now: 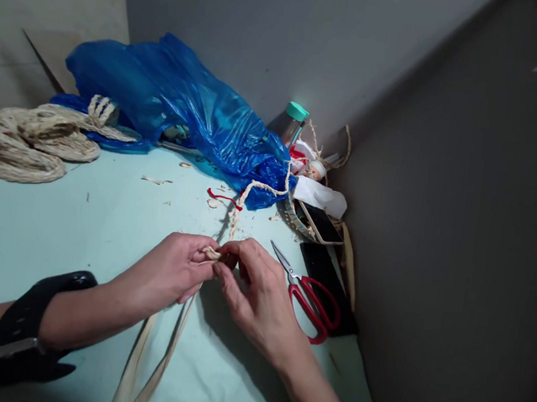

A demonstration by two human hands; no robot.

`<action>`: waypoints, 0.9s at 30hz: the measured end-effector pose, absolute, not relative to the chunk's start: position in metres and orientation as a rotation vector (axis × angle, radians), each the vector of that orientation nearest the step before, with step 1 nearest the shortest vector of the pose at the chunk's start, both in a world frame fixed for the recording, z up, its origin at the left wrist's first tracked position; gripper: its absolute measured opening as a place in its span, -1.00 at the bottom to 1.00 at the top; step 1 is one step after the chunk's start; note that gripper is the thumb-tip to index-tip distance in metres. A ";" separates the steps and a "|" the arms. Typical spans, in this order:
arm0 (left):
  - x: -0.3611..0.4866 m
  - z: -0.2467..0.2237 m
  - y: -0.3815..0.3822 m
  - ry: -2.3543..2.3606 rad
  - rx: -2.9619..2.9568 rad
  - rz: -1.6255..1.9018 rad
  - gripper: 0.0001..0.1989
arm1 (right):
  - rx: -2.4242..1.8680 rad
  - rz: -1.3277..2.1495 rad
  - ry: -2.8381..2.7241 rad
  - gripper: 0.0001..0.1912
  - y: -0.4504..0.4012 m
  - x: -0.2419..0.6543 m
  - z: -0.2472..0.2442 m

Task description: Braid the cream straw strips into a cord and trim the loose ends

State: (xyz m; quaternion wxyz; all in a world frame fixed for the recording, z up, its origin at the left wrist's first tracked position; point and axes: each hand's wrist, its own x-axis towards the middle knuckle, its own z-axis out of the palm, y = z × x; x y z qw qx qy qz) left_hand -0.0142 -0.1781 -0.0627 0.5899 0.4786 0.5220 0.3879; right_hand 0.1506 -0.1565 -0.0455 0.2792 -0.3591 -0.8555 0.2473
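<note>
My left hand (pixel 185 266) and my right hand (pixel 258 284) meet over the middle of the table, both closed in a pinch on a pale braided cord (pixel 236 215) of dried plant fibre. A small loop of the fibre pokes out between the left fingers. From the hands the braid runs away from me, with a red string (pixel 220 196) tied round it. Two long loose fibre strips (pixel 163 364) hang from below my left hand toward me. Red-handled scissors (pixel 309 291) lie partly open to the right of my right hand.
A large blue plastic bag (pixel 187 100) lies across the back, against the grey wall (pixel 294 28). Bundles of dried fibre (pixel 46 131) sit at left. A green-capped bottle (pixel 294 119), a phone (pixel 322 224) and a black flat object (pixel 324 266) stand or lie at right. Scraps dot the tabletop (pixel 99 226).
</note>
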 end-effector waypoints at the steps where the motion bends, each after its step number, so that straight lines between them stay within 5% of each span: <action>1: -0.014 -0.063 -0.178 1.208 1.115 0.895 -0.86 | -0.981 0.726 -2.249 -0.93 -0.155 0.150 -0.046; 8: -0.020 -0.060 -0.181 1.158 0.950 0.925 -0.82 | -1.071 1.244 -1.754 -0.84 -0.148 0.148 -0.043; 17: -0.016 -0.064 -0.181 1.212 0.864 0.951 -0.72 | -1.748 -0.281 -2.373 -0.88 -0.161 0.226 -0.048; 22: -0.016 -0.063 -0.181 1.214 0.857 0.956 -0.72 | -1.739 -0.466 -2.483 -0.82 -0.169 0.243 -0.068; 27: -0.018 -0.064 -0.181 1.166 0.850 0.989 -0.73 | -1.858 -0.285 -2.438 -0.81 -0.162 0.240 -0.071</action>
